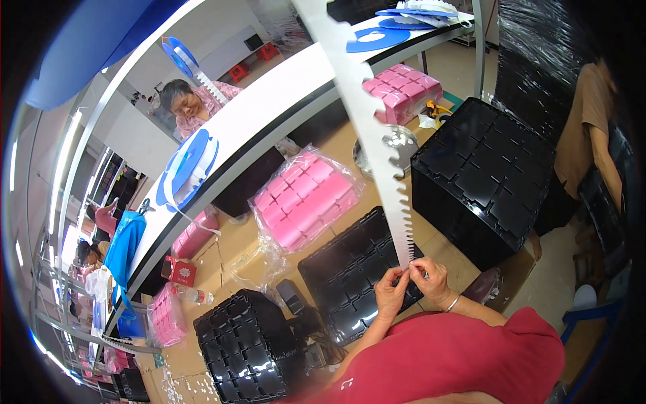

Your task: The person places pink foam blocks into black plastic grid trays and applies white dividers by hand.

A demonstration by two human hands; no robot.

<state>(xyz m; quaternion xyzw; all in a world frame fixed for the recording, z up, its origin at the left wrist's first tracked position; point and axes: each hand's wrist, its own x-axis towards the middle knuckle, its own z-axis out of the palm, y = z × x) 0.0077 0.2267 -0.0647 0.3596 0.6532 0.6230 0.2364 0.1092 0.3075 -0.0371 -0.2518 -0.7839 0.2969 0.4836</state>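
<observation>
A long white strip (387,151) with a notched, tooth-like edge comes down from the top of the view to my hands. My left hand (389,296) pinches near its lower end, fingertips closed together. Beside it, almost touching, my right hand (432,279) is closed in a pinch at the same end; a bracelet circles that wrist. Whatever small piece may lie between the fingertips is too small to make out. Just beyond both hands lies a flat black panel (350,276) with a grid of cross-shaped slots.
Black grid-topped boxes (481,178) (242,343) stand at right and lower left. Pink grid-topped pieces (306,198) lie in clear plastic. A round tin (363,161) sits behind the strip. Blue reels (192,168) rest on a white shelf (269,87). Another person (188,108) is behind it.
</observation>
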